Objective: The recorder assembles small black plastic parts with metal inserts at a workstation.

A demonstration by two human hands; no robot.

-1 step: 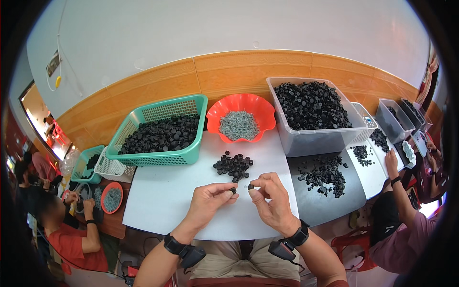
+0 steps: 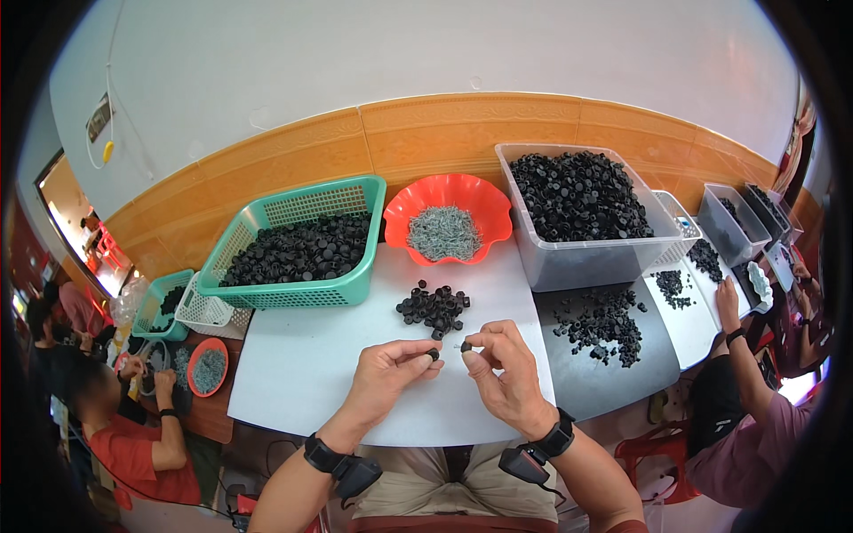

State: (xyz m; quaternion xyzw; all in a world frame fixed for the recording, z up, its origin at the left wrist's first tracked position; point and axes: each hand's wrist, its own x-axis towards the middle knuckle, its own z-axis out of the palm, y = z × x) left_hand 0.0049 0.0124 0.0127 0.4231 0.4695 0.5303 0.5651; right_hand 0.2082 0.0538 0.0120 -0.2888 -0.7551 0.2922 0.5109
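Observation:
My left hand [image 2: 391, 373] pinches a small round black cap [image 2: 433, 354] between thumb and fingertips. Facing it across a narrow gap, my right hand [image 2: 508, 369] grips another small black piece [image 2: 466, 347] the same way. Both hands are just above the white tabletop [image 2: 311, 364]. Beyond my fingertips lies a loose pile of small black caps [image 2: 431, 306]. Farther back, a red scalloped bowl [image 2: 449, 188] holds many thin grey metal pins or screws [image 2: 444, 233], too small to tell which.
A green basket [image 2: 355, 289] of black caps stands back left, and a clear bin [image 2: 595, 259] of black parts back right. More black pieces [image 2: 604, 329] are spread on a dark board [image 2: 569, 377]. Co-workers sit at left [image 2: 142, 444] and right [image 2: 746, 417].

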